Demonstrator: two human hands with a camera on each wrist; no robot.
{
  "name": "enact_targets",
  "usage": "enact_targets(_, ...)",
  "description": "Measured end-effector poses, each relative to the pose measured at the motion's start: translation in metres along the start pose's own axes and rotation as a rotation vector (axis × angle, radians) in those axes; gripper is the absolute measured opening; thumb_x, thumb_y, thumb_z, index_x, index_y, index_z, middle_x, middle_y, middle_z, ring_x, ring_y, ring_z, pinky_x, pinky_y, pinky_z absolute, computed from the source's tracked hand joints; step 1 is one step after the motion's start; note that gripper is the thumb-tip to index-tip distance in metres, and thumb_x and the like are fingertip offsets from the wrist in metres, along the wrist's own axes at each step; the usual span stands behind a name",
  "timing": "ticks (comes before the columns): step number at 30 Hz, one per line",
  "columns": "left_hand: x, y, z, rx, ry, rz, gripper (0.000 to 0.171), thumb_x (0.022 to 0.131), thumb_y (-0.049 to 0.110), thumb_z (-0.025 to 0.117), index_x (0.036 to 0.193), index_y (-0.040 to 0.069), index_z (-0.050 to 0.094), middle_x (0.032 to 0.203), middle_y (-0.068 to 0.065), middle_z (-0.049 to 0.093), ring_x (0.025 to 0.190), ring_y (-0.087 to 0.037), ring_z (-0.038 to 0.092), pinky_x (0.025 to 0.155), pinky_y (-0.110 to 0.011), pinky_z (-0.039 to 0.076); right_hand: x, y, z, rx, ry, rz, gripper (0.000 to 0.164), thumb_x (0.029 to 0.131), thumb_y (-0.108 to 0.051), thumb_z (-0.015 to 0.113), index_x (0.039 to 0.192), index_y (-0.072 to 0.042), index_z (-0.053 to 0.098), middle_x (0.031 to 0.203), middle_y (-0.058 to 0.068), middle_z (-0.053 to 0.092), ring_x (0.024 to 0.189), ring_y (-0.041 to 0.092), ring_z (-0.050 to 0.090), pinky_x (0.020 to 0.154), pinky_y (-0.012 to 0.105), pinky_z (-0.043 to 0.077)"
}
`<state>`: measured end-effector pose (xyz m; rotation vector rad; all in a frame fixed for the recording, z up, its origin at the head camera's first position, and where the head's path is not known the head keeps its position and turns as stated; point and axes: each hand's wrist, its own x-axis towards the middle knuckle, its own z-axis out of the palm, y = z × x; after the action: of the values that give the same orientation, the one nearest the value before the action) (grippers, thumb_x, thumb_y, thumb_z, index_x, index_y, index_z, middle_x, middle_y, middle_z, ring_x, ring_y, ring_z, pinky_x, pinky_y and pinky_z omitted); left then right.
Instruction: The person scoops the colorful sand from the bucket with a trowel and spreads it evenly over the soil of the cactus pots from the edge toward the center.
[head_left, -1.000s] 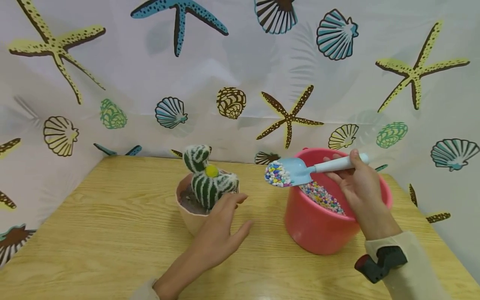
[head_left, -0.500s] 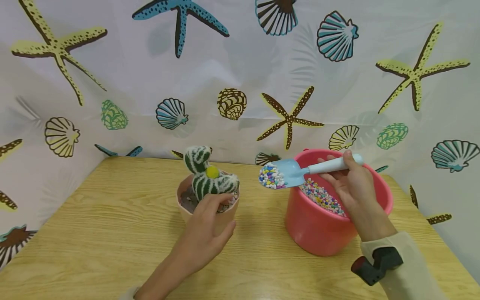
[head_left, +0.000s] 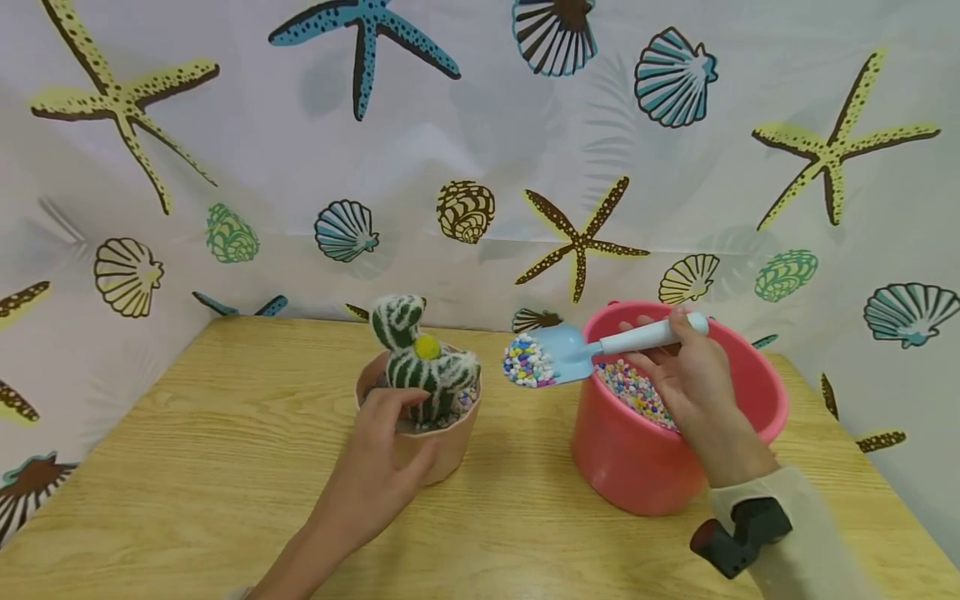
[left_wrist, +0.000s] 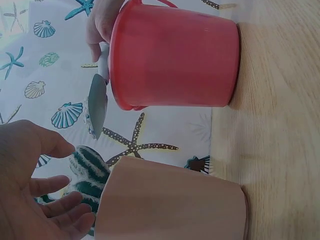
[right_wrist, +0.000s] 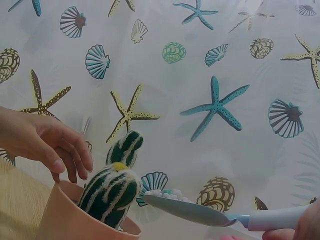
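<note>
My right hand (head_left: 699, 379) grips the white handle of a light-blue toy shovel (head_left: 567, 346), whose blade carries colorful pebbles (head_left: 527, 362). The blade sticks out past the left rim of a pink-red bucket (head_left: 637, 471), above the table. To the left stands a peach plant pot (head_left: 444, 454) with a green, white-striped cactus (head_left: 403, 325) bearing a yellow ball. My left hand (head_left: 369, 471) hovers at the pot's near side, fingers loosely bent beside the cactus. In the right wrist view, that left hand (right_wrist: 47, 140) holds nothing. Whether a fingertip touches the cactus I cannot tell.
More colorful pebbles (head_left: 633, 392) lie inside the bucket. Some pebbles also show in the pot around the cactus. Wooden tabletop (head_left: 187, 467) extends to the left and in front. A white cloth (head_left: 525, 150) with starfish and shell prints hangs behind.
My left hand has moved left, from the pot's right side to its near left side. The right hand has carried the loaded shovel left and slightly down, toward the pot.
</note>
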<state>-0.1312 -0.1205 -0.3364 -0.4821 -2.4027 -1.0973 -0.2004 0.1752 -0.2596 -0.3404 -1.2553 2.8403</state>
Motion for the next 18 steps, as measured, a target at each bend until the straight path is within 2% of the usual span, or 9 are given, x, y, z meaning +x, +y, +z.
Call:
enact_targets(6, 0.003, -0.011, -0.007, 0.028, 0.044, -0.003, 0.046, 0.077, 0.006, 0.075, 0.116, -0.003, 0.053, 0.117, -0.022, 0.050, 0.112, -0.037, 0.049, 0.088, -0.052, 0.048, -0.002, 0.004, 0.006, 0.000, -0.007, 0.005, 0.048, 0.100, -0.028, 0.042, 0.144, -0.027, 0.024, 0.128, 0.009, 0.040, 0.132, 0.030, 0.039, 0.101, 0.046, 0.036)
enact_targets(10, 0.004, -0.018, -0.012, 0.038, 0.038, -0.025, 0.055, 0.074, 0.012, 0.079, 0.119, -0.002, 0.051, 0.129, -0.024, 0.045, 0.116, -0.038, 0.045, 0.091, -0.054, 0.045, -0.003, 0.007, 0.008, -0.004, -0.007, 0.024, 0.050, 0.099, -0.028, 0.044, 0.145, -0.025, 0.026, 0.128, 0.007, 0.041, 0.132, 0.029, 0.040, 0.101, 0.045, 0.038)
enact_targets(15, 0.006, -0.026, -0.014, 0.054, 0.019, -0.089, 0.063, 0.072, 0.018, 0.082, 0.121, -0.003, 0.049, 0.127, -0.024, 0.042, 0.117, -0.039, 0.041, 0.093, -0.056, 0.043, -0.003, 0.010, 0.010, 0.002, -0.008, 0.033, 0.055, 0.098, -0.027, 0.046, 0.147, -0.024, 0.024, 0.129, 0.007, 0.040, 0.131, 0.032, 0.041, 0.100, 0.044, 0.039)
enact_targets(18, 0.007, -0.032, -0.015, 0.066, 0.009, -0.100, 0.070, 0.071, 0.021, 0.083, 0.126, -0.004, 0.047, 0.125, -0.024, 0.041, 0.118, -0.039, 0.039, 0.094, -0.058, 0.041, -0.003, 0.012, 0.013, -0.021, -0.011, 0.030, 0.056, 0.098, -0.027, 0.045, 0.149, -0.023, 0.022, 0.127, 0.007, 0.040, 0.132, 0.031, 0.041, 0.100, 0.043, 0.039)
